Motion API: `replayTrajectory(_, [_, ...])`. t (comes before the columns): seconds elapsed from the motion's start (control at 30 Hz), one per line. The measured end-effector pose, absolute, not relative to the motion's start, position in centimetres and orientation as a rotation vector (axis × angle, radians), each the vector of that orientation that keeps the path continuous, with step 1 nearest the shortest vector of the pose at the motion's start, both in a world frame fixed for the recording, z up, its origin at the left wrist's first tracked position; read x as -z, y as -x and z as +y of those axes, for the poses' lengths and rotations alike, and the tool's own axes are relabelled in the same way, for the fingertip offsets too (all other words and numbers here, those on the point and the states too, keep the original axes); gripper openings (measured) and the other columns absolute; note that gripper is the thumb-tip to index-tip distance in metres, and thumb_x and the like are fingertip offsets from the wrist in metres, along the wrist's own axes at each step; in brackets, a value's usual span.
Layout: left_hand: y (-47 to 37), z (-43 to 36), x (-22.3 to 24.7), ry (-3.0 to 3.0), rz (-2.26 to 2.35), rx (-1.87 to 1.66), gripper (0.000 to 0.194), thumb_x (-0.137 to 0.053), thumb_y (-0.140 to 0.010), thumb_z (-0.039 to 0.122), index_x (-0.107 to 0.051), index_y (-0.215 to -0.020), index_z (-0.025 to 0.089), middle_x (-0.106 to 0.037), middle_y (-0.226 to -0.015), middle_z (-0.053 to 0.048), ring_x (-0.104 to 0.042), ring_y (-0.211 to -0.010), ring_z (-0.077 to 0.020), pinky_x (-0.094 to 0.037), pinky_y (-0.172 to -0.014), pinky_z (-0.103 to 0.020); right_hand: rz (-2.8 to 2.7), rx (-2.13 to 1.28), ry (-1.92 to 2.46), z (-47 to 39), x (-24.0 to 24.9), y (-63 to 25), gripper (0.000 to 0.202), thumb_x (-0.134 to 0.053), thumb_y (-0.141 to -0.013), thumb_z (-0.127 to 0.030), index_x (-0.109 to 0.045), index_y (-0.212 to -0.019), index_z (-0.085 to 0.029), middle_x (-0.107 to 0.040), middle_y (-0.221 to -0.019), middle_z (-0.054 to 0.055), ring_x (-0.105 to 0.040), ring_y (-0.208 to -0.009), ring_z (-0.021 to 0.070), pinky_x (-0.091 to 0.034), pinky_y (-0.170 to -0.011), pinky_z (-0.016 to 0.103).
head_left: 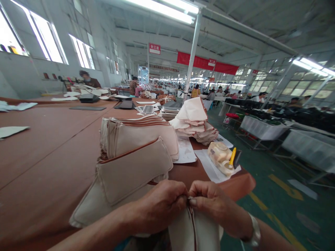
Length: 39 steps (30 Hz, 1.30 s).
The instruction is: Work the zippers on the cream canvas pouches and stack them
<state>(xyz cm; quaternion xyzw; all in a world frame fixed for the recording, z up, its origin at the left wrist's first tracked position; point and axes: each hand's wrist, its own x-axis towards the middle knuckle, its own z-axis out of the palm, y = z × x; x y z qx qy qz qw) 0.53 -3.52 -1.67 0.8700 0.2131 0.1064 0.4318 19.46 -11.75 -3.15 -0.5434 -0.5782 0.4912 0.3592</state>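
Close together at the table's front edge, both my hands pinch the top of a cream sewn piece (206, 228) with a dark brown seam down its middle. My left hand (167, 202) is closed on it from the left, its fingertips partly hidden. My right hand (211, 202), with a silvery bracelet at the wrist, grips the same edge from the right with thumb and finger. Just beyond the left hand lie loose cream panels (133, 170) with brown edges. Behind them leans a row of similar panels (146, 137), standing on edge.
A brown-covered table (52, 150) fills the left. At its right edge are a cream stack (193, 115), white paper (206, 167) and a lumpy container (220, 153) with a yellow-handled tool (232, 157). White bins (261, 127) stand across the green floor. Several people work farther back.
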Motion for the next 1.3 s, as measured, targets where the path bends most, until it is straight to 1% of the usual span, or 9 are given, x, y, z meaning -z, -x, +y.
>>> replayTrajectory(0.17, [-0.4, -2.8, 2.6, -1.836, 0.501, -0.209, 0.030, -0.046, -0.093, 0.038, -0.056, -0.078, 0.013, -0.040, -0.067, 0.004, -0.033, -0.061, -0.0093, -0.027, -0.053, -0.022, -1.314, -1.358, 1.366, -12.2, 3.7, -18.7, 0.020, -0.060, -0.084, -0.033, -0.054, -0.079, -0.015, -0.048, -0.068, -0.002, -0.035, -0.060, 0.0101, -0.027, -0.055, 0.024])
replayTrajectory(0.3, [-0.6, -2.6, 3.7, -1.713, 0.527, -0.200, 0.039, -0.062, -0.082, 0.050, -0.059, -0.079, 0.012, -0.041, -0.065, 0.004, -0.031, -0.059, -0.0092, -0.023, -0.049, -0.022, -1.311, -1.322, 1.391, -12.4, 4.1, -18.4, 0.020, -0.058, -0.084, -0.033, -0.052, -0.077, -0.015, -0.043, -0.066, -0.004, -0.032, -0.060, 0.0097, -0.024, -0.053, 0.024])
replayTrajectory(0.43, [-1.0, -2.8, 3.6, -1.716, 0.600, -0.181, 0.026, -0.061, -0.080, 0.038, -0.061, -0.077, 0.012, -0.044, -0.064, 0.004, -0.032, -0.058, -0.0091, -0.022, -0.048, -0.022, -1.375, -1.237, 1.414, -12.3, 4.6, -18.4, 0.020, -0.054, -0.086, -0.033, -0.050, -0.076, -0.016, -0.041, -0.066, -0.004, -0.032, -0.061, 0.0102, -0.026, -0.054, 0.024])
replayTrajectory(0.57, [-1.1, -3.1, 3.5, -1.782, 0.615, -0.208, 0.015, -0.054, -0.078, 0.026, -0.059, -0.073, 0.013, -0.044, -0.063, 0.004, -0.035, -0.058, -0.0093, -0.024, -0.049, -0.021, -1.490, -1.041, 1.448, -12.4, 5.0, -18.2, 0.023, -0.052, -0.089, -0.035, -0.051, -0.076, -0.016, -0.046, -0.068, -0.002, -0.040, -0.065, 0.0124, -0.033, -0.058, 0.024])
replayTrajectory(0.83, [-0.4, -3.2, 4.2, -1.732, 0.624, -0.251, 0.018, -0.050, -0.077, 0.022, -0.065, -0.074, 0.013, -0.050, -0.066, 0.002, -0.040, -0.060, -0.0107, -0.030, -0.055, -0.022, -1.498, -0.955, 1.503, -13.2, 6.2, -17.6, 0.022, -0.054, -0.091, -0.035, -0.055, -0.080, -0.016, -0.049, -0.065, -0.003, -0.040, -0.059, 0.0114, -0.032, -0.054, 0.023])
replayTrajectory(0.93, [-0.2, -3.3, 3.8, -1.603, 0.632, -0.210, 0.021, -0.058, -0.078, 0.031, -0.064, -0.070, 0.013, -0.048, -0.062, 0.002, -0.036, -0.056, -0.0105, -0.028, -0.052, -0.023, -1.477, -0.976, 1.500, -13.4, 6.1, -17.4, 0.019, -0.055, -0.091, -0.033, -0.057, -0.083, -0.016, -0.048, -0.065, -0.003, -0.039, -0.059, 0.0112, -0.032, -0.053, 0.023])
replayTrajectory(1.0, [-0.2, -3.4, 3.7, -1.479, 0.646, -0.210, 0.039, -0.057, -0.083, 0.048, -0.063, -0.067, 0.013, -0.048, -0.060, 0.000, -0.035, -0.054, -0.0105, -0.026, -0.049, -0.024, -1.483, -0.957, 1.484, -13.7, 5.9, -17.3, 0.017, -0.056, -0.091, -0.032, -0.058, -0.084, -0.016, -0.051, -0.068, -0.002, -0.043, -0.061, 0.0120, -0.035, -0.055, 0.023])
replayTrajectory(1.1, [-0.4, -3.7, 4.1, -1.321, 0.689, -0.219, 0.066, -0.041, -0.085, 0.070, -0.063, -0.066, 0.012, -0.045, -0.054, 0.000, -0.032, -0.048, -0.0100, -0.022, -0.044, -0.024, -1.568, -0.894, 1.359, -14.1, 5.7, -17.3, 0.016, -0.052, -0.093, -0.029, -0.059, -0.086, -0.017, -0.056, -0.075, 0.001, -0.050, -0.068, 0.0139, -0.040, -0.063, 0.024])
replayTrajectory(1.3, [-0.2, -3.7, 4.2, -1.190, 0.601, -0.112, 0.059, -0.065, -0.074, 0.068, -0.065, -0.073, 0.009, -0.055, -0.062, -0.002, -0.041, -0.050, -0.0096, -0.030, -0.048, -0.023, -1.923, -0.493, 1.201, -14.7, 6.8, -18.1, 0.014, -0.044, -0.094, -0.016, -0.057, -0.096, -0.020, -0.056, -0.079, 0.003, -0.053, -0.071, 0.0161, -0.040, -0.065, 0.027])
